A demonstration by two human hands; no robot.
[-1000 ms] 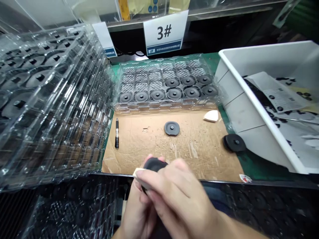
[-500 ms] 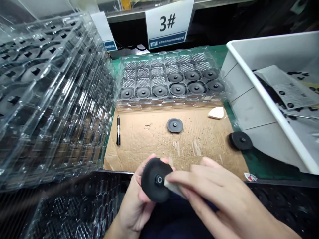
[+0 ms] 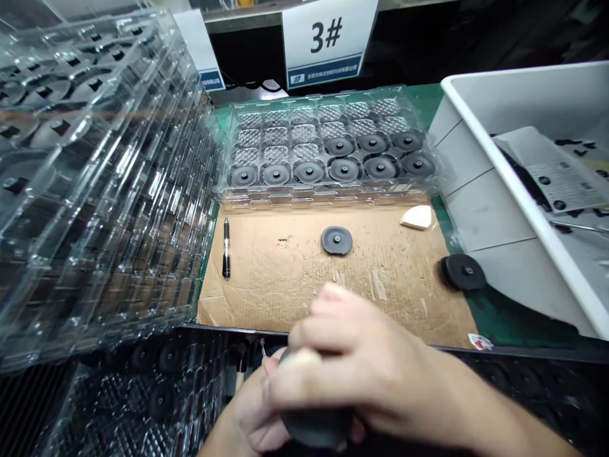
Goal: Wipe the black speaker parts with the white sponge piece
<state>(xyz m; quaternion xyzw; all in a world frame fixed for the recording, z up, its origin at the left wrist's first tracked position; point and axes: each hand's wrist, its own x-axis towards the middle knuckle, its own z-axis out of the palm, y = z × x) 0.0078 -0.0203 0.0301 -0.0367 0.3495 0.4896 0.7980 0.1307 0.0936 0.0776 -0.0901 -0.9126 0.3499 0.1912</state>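
My left hand (image 3: 252,409) holds a black round plastic disc (image 3: 318,428) low in front of me, tilted and partly hidden. My right hand (image 3: 366,362), blurred by motion, is closed over the disc. A pale wedge-like piece (image 3: 303,357) shows between its fingers, pressed at the disc's upper edge. Beyond the hands, a similar black disc (image 3: 337,240) with a small central stub lies on the cardboard sheet (image 3: 266,285). Two or so stacked discs (image 3: 462,271) sit at the cardboard's right edge. A cream-white wedge (image 3: 417,217) lies at the back right.
A clear blister tray (image 3: 304,133) with several black discs stands behind the cardboard. Tall stacks of filled trays (image 3: 143,190) rise at left. A white bin (image 3: 504,178) borders the right side. A black pen (image 3: 226,247) lies at left; more filled trays (image 3: 124,406) sit below the bench edge.
My right hand has moved left and up over the disc with the pale piece. The disc has tipped and dropped lower, now mostly covered. The view has shifted slightly.
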